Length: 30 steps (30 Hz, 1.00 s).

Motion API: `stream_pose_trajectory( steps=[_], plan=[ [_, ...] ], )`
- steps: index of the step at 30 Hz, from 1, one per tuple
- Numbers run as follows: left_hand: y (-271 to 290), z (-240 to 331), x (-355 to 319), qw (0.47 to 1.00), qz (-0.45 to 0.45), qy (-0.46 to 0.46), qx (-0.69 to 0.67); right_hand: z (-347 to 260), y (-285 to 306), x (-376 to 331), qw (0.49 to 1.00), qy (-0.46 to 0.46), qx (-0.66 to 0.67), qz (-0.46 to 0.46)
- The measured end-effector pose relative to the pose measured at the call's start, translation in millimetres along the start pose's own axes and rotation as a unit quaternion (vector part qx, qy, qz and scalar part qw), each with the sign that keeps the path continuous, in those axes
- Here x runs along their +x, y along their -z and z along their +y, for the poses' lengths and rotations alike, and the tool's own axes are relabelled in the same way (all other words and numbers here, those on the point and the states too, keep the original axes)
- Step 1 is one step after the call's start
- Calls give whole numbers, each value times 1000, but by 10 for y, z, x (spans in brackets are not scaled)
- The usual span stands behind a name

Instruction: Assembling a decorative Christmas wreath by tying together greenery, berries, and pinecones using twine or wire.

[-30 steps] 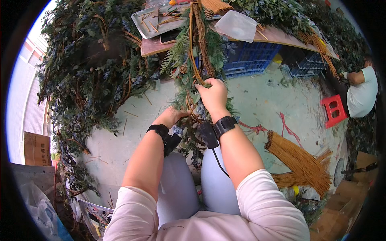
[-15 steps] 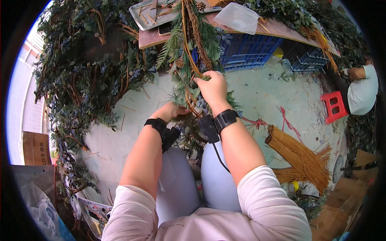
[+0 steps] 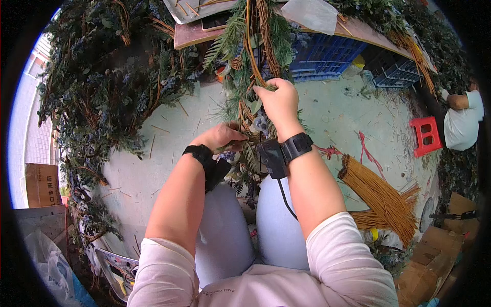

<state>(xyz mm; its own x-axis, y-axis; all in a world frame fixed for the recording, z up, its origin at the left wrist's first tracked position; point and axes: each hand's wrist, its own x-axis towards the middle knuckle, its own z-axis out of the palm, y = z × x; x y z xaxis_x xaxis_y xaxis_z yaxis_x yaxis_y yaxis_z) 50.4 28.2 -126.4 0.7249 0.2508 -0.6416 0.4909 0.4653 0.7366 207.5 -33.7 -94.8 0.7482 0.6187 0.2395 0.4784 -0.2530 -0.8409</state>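
A long garland (image 3: 240,97) of green needle sprigs, fern leaves, blue berries and brown twigs hangs down in front of me. A pine cone (image 3: 236,63) sits in its upper part. My right hand (image 3: 280,102) is closed in a pinch on the garland's brown vine (image 3: 254,69), its fingertips partly hidden by the hand. Lower and to the left, my left hand (image 3: 222,137) curls its thumb and fingers around the garland's twigs; leaves hide part of its grip. Below both hands, the garland's lower end dangles between my knees. Each wrist wears a black strap with a small box.
A wooden table (image 3: 199,37) with a metal tray (image 3: 179,13) stands ahead, blue crates (image 3: 327,56) beneath it. Piled greenery (image 3: 112,77) fills the left. To the right are bundled brown sticks (image 3: 381,197), a red stool (image 3: 425,136) and another person (image 3: 463,123) in white.
My view has tilted slightly down, and the garland appears a little farther right. My left hand has moved up and in closer to the stem; my right hand keeps its pinch.
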Motion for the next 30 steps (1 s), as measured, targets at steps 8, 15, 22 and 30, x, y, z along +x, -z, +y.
stream_pose_trajectory(
  steps=[8, 15, 22, 30],
  plan=[
    [3, -42, 22, 998, -17, -55, 19, 21, -13, 14, 1000, 0, -6, 4],
    [161, -75, 153, 995, 47, -86, 2, -29, 0, 18, 998, 3, 15, 52],
    [113, -5, 54, 979, 10, -79, -186, 62, 23, 64, 994, -61, 88, 35],
    [164, -22, 67, 950, -1, -90, -299, 78, 51, 80, 990, -82, 111, 35]
  ],
)
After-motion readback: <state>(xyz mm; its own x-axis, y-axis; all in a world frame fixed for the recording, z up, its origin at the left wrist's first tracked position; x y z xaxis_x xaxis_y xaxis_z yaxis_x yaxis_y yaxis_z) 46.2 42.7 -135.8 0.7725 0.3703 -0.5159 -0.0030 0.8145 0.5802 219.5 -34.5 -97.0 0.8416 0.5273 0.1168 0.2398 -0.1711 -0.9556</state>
